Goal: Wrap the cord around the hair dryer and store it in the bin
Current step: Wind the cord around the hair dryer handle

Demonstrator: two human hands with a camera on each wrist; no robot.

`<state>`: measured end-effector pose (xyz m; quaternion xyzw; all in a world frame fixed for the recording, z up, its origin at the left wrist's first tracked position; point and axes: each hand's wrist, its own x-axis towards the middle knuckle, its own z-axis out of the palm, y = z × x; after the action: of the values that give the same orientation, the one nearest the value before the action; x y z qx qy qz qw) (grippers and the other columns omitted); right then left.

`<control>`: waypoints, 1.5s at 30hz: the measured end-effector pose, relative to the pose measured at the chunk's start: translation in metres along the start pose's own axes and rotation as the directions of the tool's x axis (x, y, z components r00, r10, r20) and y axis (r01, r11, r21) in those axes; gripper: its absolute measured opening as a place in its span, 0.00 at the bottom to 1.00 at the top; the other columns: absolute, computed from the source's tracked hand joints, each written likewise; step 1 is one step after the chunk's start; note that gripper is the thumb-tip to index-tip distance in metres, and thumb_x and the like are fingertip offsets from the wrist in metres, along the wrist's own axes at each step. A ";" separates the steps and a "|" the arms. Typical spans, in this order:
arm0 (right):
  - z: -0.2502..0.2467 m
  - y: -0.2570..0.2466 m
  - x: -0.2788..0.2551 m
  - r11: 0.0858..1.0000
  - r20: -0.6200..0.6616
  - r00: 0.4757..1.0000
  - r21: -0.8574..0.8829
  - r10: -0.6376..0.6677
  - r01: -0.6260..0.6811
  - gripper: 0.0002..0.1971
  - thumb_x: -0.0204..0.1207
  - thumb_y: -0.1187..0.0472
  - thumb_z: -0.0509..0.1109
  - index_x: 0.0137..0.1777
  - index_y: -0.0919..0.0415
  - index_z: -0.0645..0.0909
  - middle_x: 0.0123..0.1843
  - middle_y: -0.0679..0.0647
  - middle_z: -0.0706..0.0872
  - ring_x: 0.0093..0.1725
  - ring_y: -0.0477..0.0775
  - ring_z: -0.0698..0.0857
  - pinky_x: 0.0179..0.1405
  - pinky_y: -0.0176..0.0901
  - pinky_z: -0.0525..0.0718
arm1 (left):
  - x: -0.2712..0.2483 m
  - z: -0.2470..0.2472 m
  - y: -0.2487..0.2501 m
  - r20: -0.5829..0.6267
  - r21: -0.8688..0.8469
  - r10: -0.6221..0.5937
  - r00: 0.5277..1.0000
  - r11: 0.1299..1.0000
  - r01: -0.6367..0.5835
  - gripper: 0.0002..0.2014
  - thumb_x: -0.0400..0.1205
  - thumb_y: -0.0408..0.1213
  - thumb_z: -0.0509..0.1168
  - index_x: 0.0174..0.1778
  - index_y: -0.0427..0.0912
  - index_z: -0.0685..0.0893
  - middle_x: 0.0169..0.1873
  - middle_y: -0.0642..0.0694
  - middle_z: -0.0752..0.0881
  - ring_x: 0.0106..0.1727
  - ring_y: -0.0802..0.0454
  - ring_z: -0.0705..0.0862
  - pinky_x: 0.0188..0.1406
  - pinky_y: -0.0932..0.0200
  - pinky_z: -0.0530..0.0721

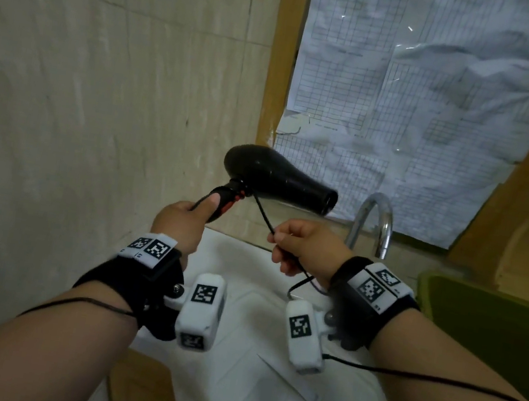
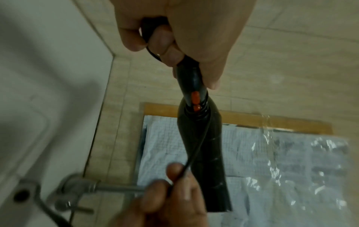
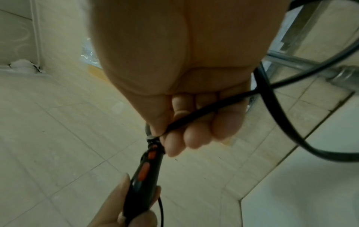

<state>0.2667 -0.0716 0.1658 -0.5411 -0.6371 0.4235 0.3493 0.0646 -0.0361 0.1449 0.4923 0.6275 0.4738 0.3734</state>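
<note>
A black hair dryer with orange switches is held in the air above the sink, nozzle pointing right. My left hand grips its handle, thumb along the top. A black cord runs taut from the handle's joint with the body down to my right hand, which pinches it in curled fingers. Below that hand the cord hangs in a loose loop. A few turns of cord lie around the joint. A green bin stands at the right.
A white sink lies below my hands, with a chrome tap behind my right hand. A tiled wall is on the left. A wood-framed panel covered with gridded paper sheets stands behind.
</note>
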 end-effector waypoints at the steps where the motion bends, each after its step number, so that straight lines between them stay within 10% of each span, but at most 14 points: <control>1: 0.004 0.001 0.000 1.000 0.006 1.000 0.000 -0.011 0.011 0.09 0.80 0.62 0.62 0.41 0.56 0.81 0.28 0.51 0.83 0.24 0.47 0.78 0.27 0.37 0.80 | -0.003 0.004 0.000 0.033 -0.146 -0.048 0.998 0.988 0.053 0.24 0.73 0.62 0.63 0.39 0.41 0.82 0.23 0.46 0.73 0.25 0.46 0.70 0.35 0.53 0.74; 7: 0.003 0.008 0.000 0.999 -0.047 0.998 -0.025 0.040 -0.042 0.11 0.79 0.58 0.65 0.35 0.57 0.82 0.27 0.52 0.81 0.25 0.50 0.76 0.27 0.37 0.77 | -0.018 0.008 0.003 0.378 -0.584 -0.005 0.926 0.775 0.242 0.23 0.77 0.58 0.62 0.50 0.38 0.82 0.16 0.52 0.63 0.15 0.58 0.61 0.22 0.61 0.67; 12: -0.017 0.008 0.005 0.963 -0.180 0.982 -0.248 0.058 -0.102 0.17 0.76 0.47 0.65 0.32 0.57 0.78 0.24 0.49 0.79 0.26 0.50 0.77 0.36 0.44 0.76 | -0.017 -0.001 -0.003 0.462 -0.509 0.097 0.882 0.843 0.174 0.23 0.81 0.53 0.56 0.43 0.34 0.83 0.11 0.54 0.63 0.12 0.59 0.60 0.17 0.64 0.65; 15: -0.027 0.001 0.005 0.939 -0.221 0.970 -0.301 0.102 -0.167 0.16 0.78 0.57 0.65 0.27 0.53 0.72 0.21 0.47 0.77 0.25 0.45 0.78 0.33 0.39 0.80 | -0.015 -0.007 -0.008 0.490 -0.439 0.133 0.862 0.892 0.111 0.20 0.80 0.51 0.58 0.41 0.35 0.81 0.12 0.55 0.62 0.12 0.59 0.59 0.15 0.66 0.66; 20: -0.031 -0.012 -0.005 0.856 -0.212 0.977 -0.500 0.028 -0.133 0.12 0.81 0.66 0.59 0.59 0.68 0.81 0.58 0.64 0.85 0.61 0.62 0.82 0.53 0.41 0.79 | -0.010 -0.023 -0.013 0.597 -0.385 0.209 0.774 0.922 0.048 0.21 0.56 0.55 0.74 0.29 0.39 0.83 0.12 0.54 0.64 0.13 0.58 0.60 0.15 0.64 0.68; 25: -0.039 -0.017 0.003 0.700 -0.130 0.992 -0.707 0.005 -0.096 0.08 0.79 0.62 0.63 0.38 0.56 0.78 0.44 0.50 0.81 0.57 0.59 0.83 0.48 0.38 0.81 | 0.003 -0.039 -0.009 0.651 -0.241 0.305 0.695 0.951 -0.192 0.38 0.46 0.65 0.76 0.32 0.30 0.81 0.15 0.47 0.75 0.18 0.54 0.73 0.19 0.63 0.74; 30: -0.054 -0.019 0.006 0.852 -0.187 0.982 -0.519 -0.034 -0.070 0.09 0.69 0.61 0.75 0.31 0.55 0.78 0.30 0.50 0.82 0.31 0.47 0.81 0.24 0.29 0.75 | 0.007 -0.054 0.011 0.687 0.272 0.161 0.709 0.847 -0.456 0.12 0.55 0.59 0.69 0.31 0.63 0.89 0.28 0.54 0.89 0.38 0.51 0.85 0.43 0.56 0.82; 33: -0.055 -0.022 0.011 0.857 -0.179 0.983 -0.512 -0.046 -0.053 0.12 0.67 0.60 0.77 0.29 0.55 0.76 0.27 0.51 0.81 0.27 0.46 0.79 0.28 0.33 0.76 | 0.002 -0.051 0.020 0.655 0.456 0.136 0.743 0.713 -0.533 0.07 0.66 0.52 0.73 0.38 0.59 0.88 0.37 0.53 0.91 0.45 0.51 0.88 0.53 0.51 0.84; 38: -0.042 -0.029 0.013 0.901 -0.108 0.993 -0.434 -0.050 -0.002 0.12 0.70 0.63 0.74 0.28 0.56 0.76 0.22 0.48 0.78 0.20 0.40 0.77 0.25 0.32 0.74 | -0.002 -0.032 0.019 0.486 0.706 0.218 0.846 0.473 -0.527 0.15 0.72 0.55 0.69 0.46 0.48 0.87 0.37 0.49 0.86 0.40 0.49 0.84 0.39 0.55 0.79; 45: -0.009 -0.020 0.006 0.997 0.001 1.000 -0.071 -0.025 0.025 0.08 0.75 0.69 0.65 0.39 0.56 0.82 0.27 0.55 0.81 0.20 0.47 0.79 0.20 0.33 0.76 | 0.001 -0.016 0.007 0.159 0.601 0.231 0.960 0.749 -0.280 0.22 0.78 0.57 0.61 0.46 0.38 0.84 0.38 0.38 0.86 0.40 0.40 0.82 0.39 0.52 0.76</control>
<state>0.2661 -0.0656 0.1882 -0.5450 -0.6587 0.3962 0.3349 0.0509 -0.0389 0.1559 0.6855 0.6601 0.2699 0.1466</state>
